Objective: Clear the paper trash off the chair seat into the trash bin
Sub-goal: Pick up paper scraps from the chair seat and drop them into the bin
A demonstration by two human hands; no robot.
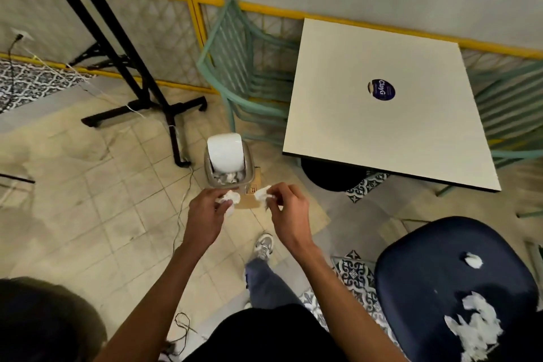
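Note:
A small grey trash bin with a raised white lid stands on the floor ahead, crumpled paper showing inside it. Just in front of the bin, my left hand is closed around a white paper wad. My right hand pinches another white paper wad beside it. At the lower right is the dark blue chair seat. One small paper scrap lies near its middle, and a larger pile of torn white paper lies toward its near edge.
A square cream table on a black base stands right of the bin, with green metal chairs behind it. A black stand and thin cables occupy the floor at left. Flat cardboard lies under the bin.

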